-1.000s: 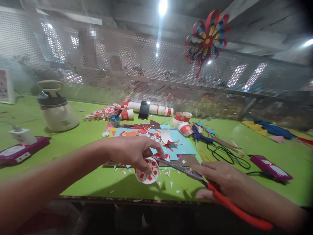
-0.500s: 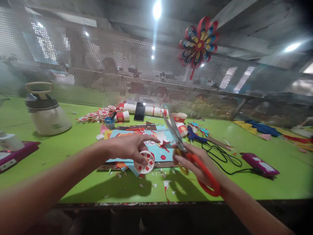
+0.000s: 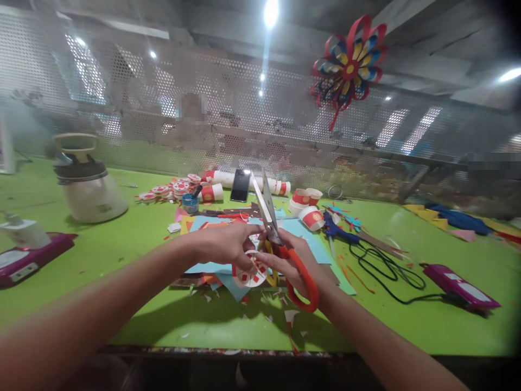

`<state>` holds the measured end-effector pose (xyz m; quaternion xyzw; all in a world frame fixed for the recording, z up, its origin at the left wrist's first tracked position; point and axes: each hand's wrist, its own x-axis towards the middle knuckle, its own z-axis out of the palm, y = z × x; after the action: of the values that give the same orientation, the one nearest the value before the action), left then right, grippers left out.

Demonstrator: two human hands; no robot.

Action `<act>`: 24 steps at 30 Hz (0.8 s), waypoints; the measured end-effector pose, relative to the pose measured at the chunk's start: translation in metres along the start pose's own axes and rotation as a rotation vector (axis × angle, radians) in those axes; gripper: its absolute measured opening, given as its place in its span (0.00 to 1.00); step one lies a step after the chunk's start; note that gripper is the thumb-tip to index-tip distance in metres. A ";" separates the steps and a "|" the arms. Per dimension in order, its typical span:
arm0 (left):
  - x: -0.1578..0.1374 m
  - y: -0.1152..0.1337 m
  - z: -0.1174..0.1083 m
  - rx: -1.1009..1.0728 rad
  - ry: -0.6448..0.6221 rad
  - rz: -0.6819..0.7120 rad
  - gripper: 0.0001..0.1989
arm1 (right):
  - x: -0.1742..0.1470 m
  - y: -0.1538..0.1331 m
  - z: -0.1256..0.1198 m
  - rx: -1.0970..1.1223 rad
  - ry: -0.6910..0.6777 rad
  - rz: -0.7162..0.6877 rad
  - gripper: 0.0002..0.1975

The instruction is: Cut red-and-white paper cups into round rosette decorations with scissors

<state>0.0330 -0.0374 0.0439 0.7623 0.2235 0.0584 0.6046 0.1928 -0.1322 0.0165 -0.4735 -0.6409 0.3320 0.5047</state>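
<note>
While a grey panel pierced with small round holes [image 3: 244, 141] spans the back, a smooth light-green tabletop [image 3: 411, 315] runs out in front of it. Flat light-blue paper sheets [image 3: 315, 241] lie mid-table, partly covered by hands and scraps. The right hand [image 3: 297, 258] has its fingers curled around metal scissors with red-orange handles [image 3: 274, 234]; their 2 tapering blades stand apart, tips pointing up and away. The left hand [image 3: 226, 244] pinches a round white paper piece with red squares [image 3: 251, 279], held above the sheets' near edge. Left fingers cover part of it; whether right fingertips touch its rim is unclear. The forearms [image 3: 101, 301] run out of view. Thin white paper slivers [image 3: 291, 316] lie near the front edge, and open green surface flanks the forearms.
</note>
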 end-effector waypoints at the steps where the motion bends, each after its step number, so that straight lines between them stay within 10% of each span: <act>1: 0.002 -0.003 -0.001 -0.025 -0.002 -0.001 0.34 | 0.001 0.002 0.000 0.013 0.007 0.005 0.16; 24: 0.007 -0.039 0.046 -0.825 0.561 0.214 0.13 | 0.000 0.005 0.011 0.106 0.414 -0.001 0.15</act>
<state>0.0456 -0.0692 -0.0065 0.4340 0.2560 0.4057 0.7626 0.1838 -0.1298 0.0089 -0.5042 -0.5055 0.2607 0.6498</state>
